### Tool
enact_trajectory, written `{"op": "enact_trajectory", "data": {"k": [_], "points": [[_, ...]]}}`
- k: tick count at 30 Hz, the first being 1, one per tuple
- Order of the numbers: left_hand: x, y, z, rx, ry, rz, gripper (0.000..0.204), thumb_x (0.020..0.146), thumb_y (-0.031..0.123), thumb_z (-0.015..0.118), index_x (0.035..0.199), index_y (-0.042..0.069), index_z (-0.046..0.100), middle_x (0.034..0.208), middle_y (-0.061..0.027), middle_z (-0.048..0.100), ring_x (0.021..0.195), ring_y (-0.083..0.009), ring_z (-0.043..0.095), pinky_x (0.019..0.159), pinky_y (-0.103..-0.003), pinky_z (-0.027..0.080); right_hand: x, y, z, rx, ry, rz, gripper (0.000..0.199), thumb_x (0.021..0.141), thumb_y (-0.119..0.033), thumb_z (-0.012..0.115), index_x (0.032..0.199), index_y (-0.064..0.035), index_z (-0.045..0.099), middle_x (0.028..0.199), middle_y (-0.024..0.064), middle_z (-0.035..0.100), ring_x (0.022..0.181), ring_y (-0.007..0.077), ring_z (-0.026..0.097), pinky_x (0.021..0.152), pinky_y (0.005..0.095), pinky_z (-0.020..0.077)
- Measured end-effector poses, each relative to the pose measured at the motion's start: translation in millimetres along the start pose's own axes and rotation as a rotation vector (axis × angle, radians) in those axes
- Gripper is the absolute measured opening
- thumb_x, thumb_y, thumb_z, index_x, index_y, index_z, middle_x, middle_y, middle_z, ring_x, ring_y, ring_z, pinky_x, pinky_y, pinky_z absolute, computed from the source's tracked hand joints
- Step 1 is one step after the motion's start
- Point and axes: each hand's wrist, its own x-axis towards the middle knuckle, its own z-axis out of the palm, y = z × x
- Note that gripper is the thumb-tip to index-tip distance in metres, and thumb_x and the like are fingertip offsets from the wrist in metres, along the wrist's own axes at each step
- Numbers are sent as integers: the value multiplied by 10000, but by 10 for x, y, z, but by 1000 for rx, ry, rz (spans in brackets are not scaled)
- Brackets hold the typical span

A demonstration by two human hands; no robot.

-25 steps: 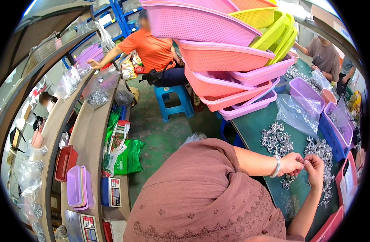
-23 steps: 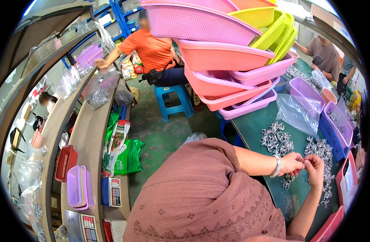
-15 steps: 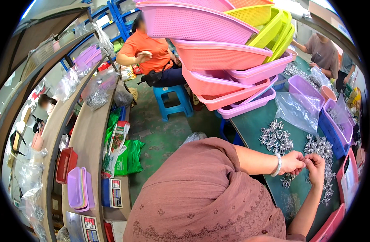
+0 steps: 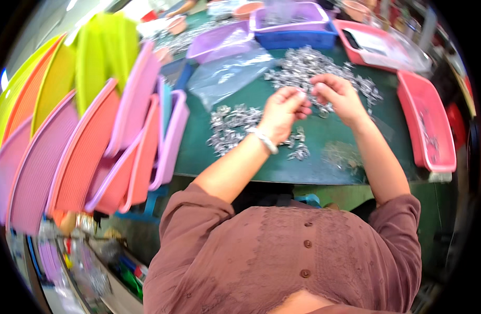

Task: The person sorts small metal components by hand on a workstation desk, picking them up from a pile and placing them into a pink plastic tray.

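Observation:
My left hand (image 4: 283, 109), with a white bead bracelet on its wrist, and my right hand (image 4: 341, 97) meet fingertip to fingertip above the green table (image 4: 324, 157). Both are pinched on a small silver metal part (image 4: 323, 112) held between them. A large pile of the same metal parts (image 4: 308, 65) lies just behind the hands. A smaller pile (image 4: 227, 128) sits to the left of my left wrist. A few loose pieces (image 4: 299, 152) lie under my left forearm.
A tilted stack of pink, orange, yellow and green plastic baskets (image 4: 83, 136) fills the left side. A clear plastic bag (image 4: 224, 73) lies behind the small pile. Purple and blue bins (image 4: 298, 26) stand at the back. Pink trays (image 4: 429, 125) line the right edge.
The view has swung from the aisle and the seated person in orange round to the table in front. My hands stay together over the metal parts.

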Motion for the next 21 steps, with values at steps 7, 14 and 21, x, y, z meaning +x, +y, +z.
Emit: {"op": "enact_trajectory", "data": {"k": [7, 14, 21], "points": [[302, -66, -102, -90, -105, 11, 162, 863, 109, 517, 1007, 47, 556, 821, -42, 603, 716, -127, 576, 649, -241, 469, -21, 185, -42, 64, -21, 74, 194, 813, -181, 582, 963, -59, 598, 833, -21, 606, 662, 46, 500, 587, 192, 408], [372, -226, -111, 28, -84, 85, 194, 858, 103, 533, 1029, 24, 579, 840, -50, 615, 714, -115, 571, 651, -231, 462, -66, 315, -21, 123, 28, 72, 247, 820, -128, 578, 1034, -9, 544, 913, 22, 591, 811, 80, 543, 710, 218, 436], [236, -317, -69, 134, -118, 100, 240, 858, 67, 522, 1088, 5, 555, 875, -63, 616, 713, -121, 581, 646, -230, 475, -133, 393, -15, 202, 6, 87, 210, 833, -71, 552, 1017, 29, 539, 887, 59, 594, 778, 104, 569, 732, 246, 470]]}}
